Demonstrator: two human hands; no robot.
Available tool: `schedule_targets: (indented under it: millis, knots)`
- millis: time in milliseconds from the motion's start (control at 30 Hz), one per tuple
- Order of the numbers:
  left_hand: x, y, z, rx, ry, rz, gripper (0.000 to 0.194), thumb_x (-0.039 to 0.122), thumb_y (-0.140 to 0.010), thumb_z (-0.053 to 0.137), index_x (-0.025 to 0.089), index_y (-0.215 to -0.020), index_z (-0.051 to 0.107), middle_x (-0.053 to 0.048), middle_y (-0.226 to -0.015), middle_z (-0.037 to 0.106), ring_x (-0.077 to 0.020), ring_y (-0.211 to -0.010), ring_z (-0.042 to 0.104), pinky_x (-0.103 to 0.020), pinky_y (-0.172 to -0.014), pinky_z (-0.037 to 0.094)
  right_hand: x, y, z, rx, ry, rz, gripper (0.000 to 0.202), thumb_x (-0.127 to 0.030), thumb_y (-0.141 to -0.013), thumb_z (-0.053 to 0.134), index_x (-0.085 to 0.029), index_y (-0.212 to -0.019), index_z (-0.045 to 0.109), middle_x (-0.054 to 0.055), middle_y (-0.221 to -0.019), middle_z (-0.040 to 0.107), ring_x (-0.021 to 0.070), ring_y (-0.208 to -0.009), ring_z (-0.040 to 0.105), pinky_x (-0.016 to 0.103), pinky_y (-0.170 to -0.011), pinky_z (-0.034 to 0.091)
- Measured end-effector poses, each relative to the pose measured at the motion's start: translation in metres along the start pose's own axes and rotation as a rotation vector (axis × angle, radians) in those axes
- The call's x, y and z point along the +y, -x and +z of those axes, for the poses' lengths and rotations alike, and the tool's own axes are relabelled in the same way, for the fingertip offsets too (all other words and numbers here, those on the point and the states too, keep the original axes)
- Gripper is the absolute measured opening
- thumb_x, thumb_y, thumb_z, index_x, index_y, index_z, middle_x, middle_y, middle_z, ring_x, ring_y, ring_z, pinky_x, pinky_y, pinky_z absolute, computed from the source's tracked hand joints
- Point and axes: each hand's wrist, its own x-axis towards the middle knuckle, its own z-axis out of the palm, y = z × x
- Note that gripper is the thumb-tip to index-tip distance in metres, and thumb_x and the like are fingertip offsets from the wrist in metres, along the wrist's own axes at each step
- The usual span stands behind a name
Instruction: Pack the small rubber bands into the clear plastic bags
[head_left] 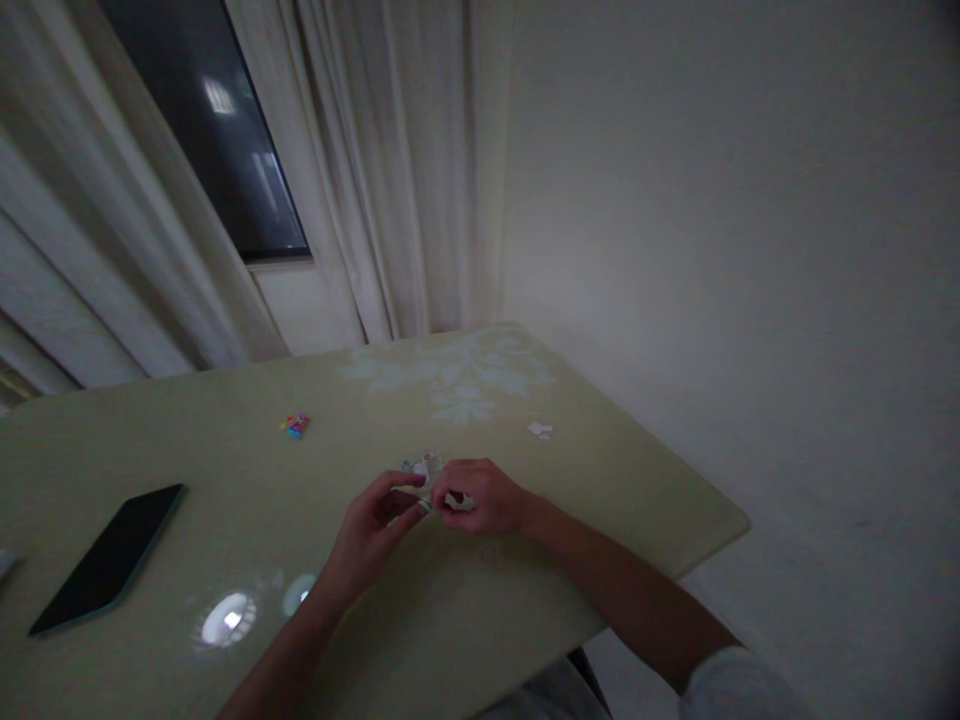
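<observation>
My left hand [375, 527] and my right hand [480, 497] meet above the table [420, 620], near its middle. Between the fingertips of my left hand is a small pale piece, too small to name. The fingers of my right hand are curled in a pinch against the same spot, and whatever they hold is hidden. Just behind the fingertips lie small clear and whitish pieces [426, 462], partly covered by the hands.
A dark tablet [111, 560] lies at the left. A small pile of colourful bits [295, 426] sits behind my left hand. White scraps [539, 430] lie to the right, towards the back. Curtains and a wall stand beyond the table edge.
</observation>
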Motion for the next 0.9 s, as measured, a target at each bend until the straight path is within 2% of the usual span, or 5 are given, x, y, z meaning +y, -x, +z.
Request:
schedule_targets:
  millis: [167,433,567,733,900]
  knots:
    - [0.002,0.0,0.0,0.034,-0.096,0.051,0.018,0.036,-0.086,0.077,0.019,-0.091,0.078,-0.007,-0.09,0.08,-0.0208,-0.084,0.075,-0.028,-0.077,0.058,-0.003,0.001,0.002,0.036,-0.033,0.073,0.006,-0.026,-0.091,0.066,-0.02,-0.091,0.068,0.0,-0.078,0.068,0.0122,-0.066,0.057,0.023,-0.069,0.048]
    - [0.009,0.001,0.006,0.154,-0.061,0.051,0.016,0.033,-0.08,0.08,0.02,-0.091,0.08,-0.005,-0.088,0.083,-0.0207,-0.081,0.079,-0.028,-0.077,0.063,-0.003,0.002,0.016,0.121,-0.196,0.324,0.026,-0.041,-0.085,0.078,-0.017,-0.096,0.073,-0.001,-0.074,0.068,0.01,-0.058,0.055,0.021,-0.057,0.044]
    - [0.007,0.001,0.008,0.194,-0.071,0.015,0.018,0.034,-0.078,0.081,0.021,-0.09,0.081,-0.005,-0.087,0.084,-0.0228,-0.081,0.08,-0.031,-0.079,0.065,-0.001,0.004,0.02,0.141,-0.151,0.322,0.024,-0.039,-0.09,0.074,-0.016,-0.095,0.078,0.0,-0.071,0.068,0.0099,-0.057,0.054,0.021,-0.057,0.043]
    - [0.005,-0.004,0.003,0.161,-0.105,0.015,0.023,0.038,-0.08,0.078,0.021,-0.094,0.08,-0.006,-0.093,0.084,-0.0242,-0.087,0.08,-0.035,-0.084,0.065,0.005,0.005,0.019,0.167,-0.099,0.315,0.023,-0.038,-0.093,0.072,-0.016,-0.096,0.08,0.001,-0.073,0.07,0.0106,-0.059,0.055,0.022,-0.06,0.044]
    - [-0.006,-0.011,-0.015,0.256,-0.393,0.083,0.026,0.042,-0.086,0.071,0.021,-0.1,0.076,-0.005,-0.09,0.078,-0.0214,-0.076,0.075,-0.033,-0.073,0.062,0.018,-0.005,0.001,0.037,0.197,0.368,0.018,-0.032,-0.099,0.068,-0.019,-0.107,0.079,0.006,-0.094,0.075,0.015,-0.083,0.067,0.024,-0.078,0.049]
